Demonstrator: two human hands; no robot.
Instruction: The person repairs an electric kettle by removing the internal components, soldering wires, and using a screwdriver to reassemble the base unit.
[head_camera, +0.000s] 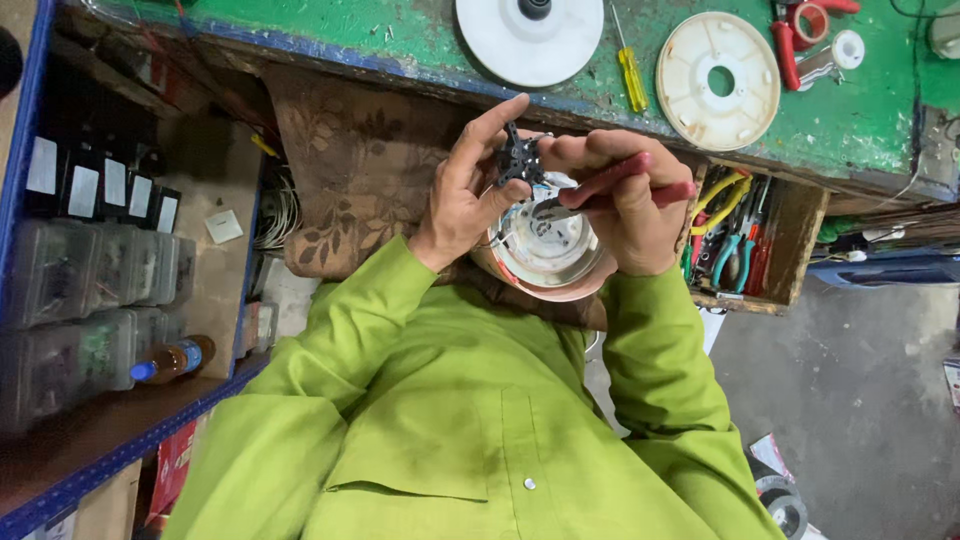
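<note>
head view: left hand (468, 190) pinches small black star-shaped part (520, 160).

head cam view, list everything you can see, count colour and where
small black part: 1, black, spiky, pinched in the left hand's fingers
pliers: 1, red handles, gripped in the right hand, tip at the black part
round housing: 1, white and pinkish, under both hands
workbench: 1, green top with blue edge, upper frame
white discs: 2, one white, one cream, on the bench
screwdriver: 1, yellow handle, between the discs
tool box: 1, wooden, holds pliers and cutters, right of the hands
bottle: 1, amber with blue cap, shelf at left
clear bins: several, shelf at left
left hand: 1
right hand: 1
sleeves: 2, lime green
</note>
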